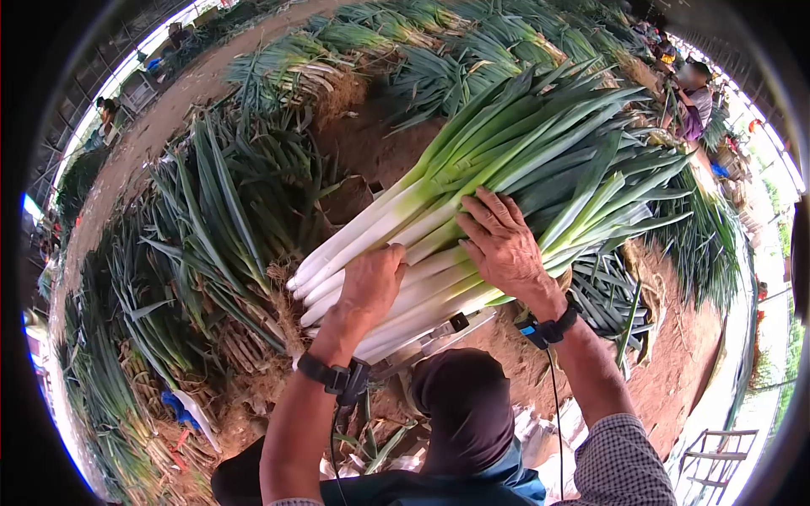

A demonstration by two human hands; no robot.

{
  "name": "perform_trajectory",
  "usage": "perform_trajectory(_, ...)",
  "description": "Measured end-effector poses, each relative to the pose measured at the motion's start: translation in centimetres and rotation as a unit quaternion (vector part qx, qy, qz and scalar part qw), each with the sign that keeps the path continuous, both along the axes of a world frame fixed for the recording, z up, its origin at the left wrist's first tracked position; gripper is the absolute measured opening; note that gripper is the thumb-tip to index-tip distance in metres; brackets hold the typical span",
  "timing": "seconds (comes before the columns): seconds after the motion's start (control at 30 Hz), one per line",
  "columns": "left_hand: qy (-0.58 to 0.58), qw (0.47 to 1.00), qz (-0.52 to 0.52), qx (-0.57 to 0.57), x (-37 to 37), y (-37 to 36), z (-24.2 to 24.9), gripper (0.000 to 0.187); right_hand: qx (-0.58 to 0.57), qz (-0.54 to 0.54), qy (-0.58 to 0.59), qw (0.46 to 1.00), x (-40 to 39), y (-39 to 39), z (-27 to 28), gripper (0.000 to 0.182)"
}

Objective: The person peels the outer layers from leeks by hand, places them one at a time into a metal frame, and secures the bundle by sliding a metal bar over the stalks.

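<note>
A broad bundle of leeks (405, 215) lies in front of me, white stalks toward the lower left and green leaves fanned to the upper right. My left hand (369, 282) is closed, its fingers curled at the white stalks near their trimmed ends. Farther up, where white turns to green, my right hand (504, 240) rests palm down with its fingers spread over the leeks. Part of a metal stand (439, 337) shows under the bundle; the leeks hide the rest. Each wrist wears a dark strap with a small device.
Untrimmed leeks (211, 219) with roots and soil are heaped at my left. More leek piles (472, 76) line the far side. Green leaves (603, 295) lie on the ground to the right. A blue object (179, 409) sits low left. Another person (696, 101) is at the far right.
</note>
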State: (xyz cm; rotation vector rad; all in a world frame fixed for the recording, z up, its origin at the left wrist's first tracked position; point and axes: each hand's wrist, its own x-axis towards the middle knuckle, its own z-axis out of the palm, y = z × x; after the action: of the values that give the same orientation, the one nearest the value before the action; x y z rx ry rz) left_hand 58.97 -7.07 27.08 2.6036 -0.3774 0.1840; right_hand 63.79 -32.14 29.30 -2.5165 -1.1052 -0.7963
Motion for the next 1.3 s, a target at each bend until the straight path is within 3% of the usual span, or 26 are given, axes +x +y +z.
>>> perform_trajectory(0.13,0.023,0.999,-0.007,0.025,-0.1,1.4,0.5,0.006,0.015,0.005,-0.002,1.000,0.0,-0.2,-0.1,0.041)
perform_trajectory(0.23,-0.006,0.990,0.103,-0.092,-3.4,5.5,-0.1,0.005,0.023,0.005,-0.004,1.000,-0.1,0.0,-0.1,0.041)
perform_trajectory(0.33,-0.090,0.953,0.280,-0.072,-6.3,9.9,-2.0,0.009,0.018,0.003,-0.006,1.000,-0.2,0.1,0.2,0.040)
perform_trajectory(0.43,-0.122,0.975,0.159,-0.096,-6.7,7.5,-0.2,0.019,0.004,-0.001,0.018,1.000,-0.3,0.0,0.0,0.042)
perform_trajectory(0.47,-0.050,0.986,0.132,-0.085,-6.1,6.1,0.4,0.026,0.004,0.003,0.018,1.000,-0.3,0.2,0.0,0.041)
perform_trajectory(0.53,-0.065,0.993,0.058,-0.084,-4.0,3.0,1.1,0.023,0.004,0.001,0.019,1.000,-0.3,0.0,0.1,0.041)
perform_trajectory(0.7,-0.029,0.998,-0.016,0.045,-0.4,0.7,0.0,0.014,0.017,0.008,0.010,1.000,-0.1,-0.2,0.0,0.040)
perform_trajectory(0.9,-0.092,0.987,-0.030,0.132,-0.7,-0.4,-0.2,0.006,0.025,0.006,0.015,1.000,0.2,-0.1,0.0,0.039)
perform_trajectory(1.07,-0.021,0.999,0.001,0.039,-0.4,0.7,-0.6,0.007,0.027,0.006,0.019,0.999,-0.1,-0.3,0.0,0.037)
perform_trajectory(1.17,0.005,0.999,0.040,0.032,-2.4,4.4,-0.6,0.010,0.031,0.005,0.016,0.999,-0.1,-0.2,0.3,0.037)
perform_trajectory(1.3,0.052,0.988,0.145,0.024,-10.4,12.5,-0.2,0.011,0.024,0.002,0.010,1.000,-0.1,-0.2,0.1,0.037)
